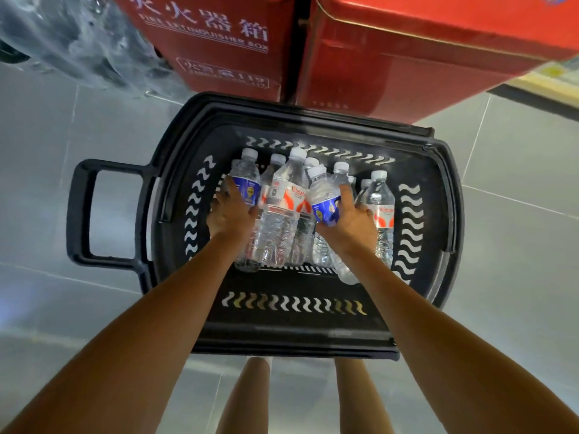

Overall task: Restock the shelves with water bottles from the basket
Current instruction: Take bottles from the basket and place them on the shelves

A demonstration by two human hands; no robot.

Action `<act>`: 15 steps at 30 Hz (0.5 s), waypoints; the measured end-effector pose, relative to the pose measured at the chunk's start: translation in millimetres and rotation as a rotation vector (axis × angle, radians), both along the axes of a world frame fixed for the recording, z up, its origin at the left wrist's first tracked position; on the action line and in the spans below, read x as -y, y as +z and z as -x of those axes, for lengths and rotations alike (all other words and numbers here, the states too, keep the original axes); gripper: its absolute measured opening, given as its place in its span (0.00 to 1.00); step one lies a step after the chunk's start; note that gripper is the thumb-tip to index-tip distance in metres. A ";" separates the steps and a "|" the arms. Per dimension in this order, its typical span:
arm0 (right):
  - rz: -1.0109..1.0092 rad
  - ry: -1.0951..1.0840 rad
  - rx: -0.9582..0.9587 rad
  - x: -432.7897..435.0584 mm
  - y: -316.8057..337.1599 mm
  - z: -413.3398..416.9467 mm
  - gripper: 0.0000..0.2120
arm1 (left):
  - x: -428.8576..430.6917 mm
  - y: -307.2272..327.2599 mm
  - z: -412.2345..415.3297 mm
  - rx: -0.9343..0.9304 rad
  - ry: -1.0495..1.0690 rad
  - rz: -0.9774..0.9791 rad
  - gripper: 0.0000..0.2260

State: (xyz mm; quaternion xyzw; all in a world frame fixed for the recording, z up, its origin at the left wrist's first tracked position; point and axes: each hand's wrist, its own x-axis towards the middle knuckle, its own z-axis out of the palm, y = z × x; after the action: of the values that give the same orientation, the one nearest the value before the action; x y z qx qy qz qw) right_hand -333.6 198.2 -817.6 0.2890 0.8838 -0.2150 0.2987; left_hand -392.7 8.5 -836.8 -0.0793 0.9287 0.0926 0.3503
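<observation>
Black plastic basket (451, 198) sits on the grey tiled floor (517, 214) below me, its long handle (81, 214) sticking out to the left. Clear water bottles with white caps lie packed together inside it, in the half farther from me.

I see my left hand (230, 211) down in the basket with its fingers wrapped round the left blue-labelled bottle (247, 183) at the left end of the pile. My right hand (352, 219) is curled round the right blue-labelled bottle (324, 198), nearer the middle, with its fingertips over the label. Between the two hands lies a red-and-white-labelled bottle (286, 208), touching both gripped bottles. Another red-labelled bottle (380, 208) lies just to the right of my right hand.

Beyond the basket stands a red fire extinguisher box (213, 42), and a second red box (407, 57) stands beside it.
</observation>
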 end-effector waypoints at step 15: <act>0.071 -0.112 -0.016 12.7 52.8 -13.6 0.41 | 24.1 62.4 -26.5 -0.018 -0.005 -0.120 0.39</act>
State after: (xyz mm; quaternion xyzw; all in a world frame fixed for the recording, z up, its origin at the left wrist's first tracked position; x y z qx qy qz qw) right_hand -320.0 185.5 -764.8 0.3253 0.8603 -0.2649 0.2895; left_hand -366.2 -15.6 -774.4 -0.0552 0.9247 0.1478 0.3464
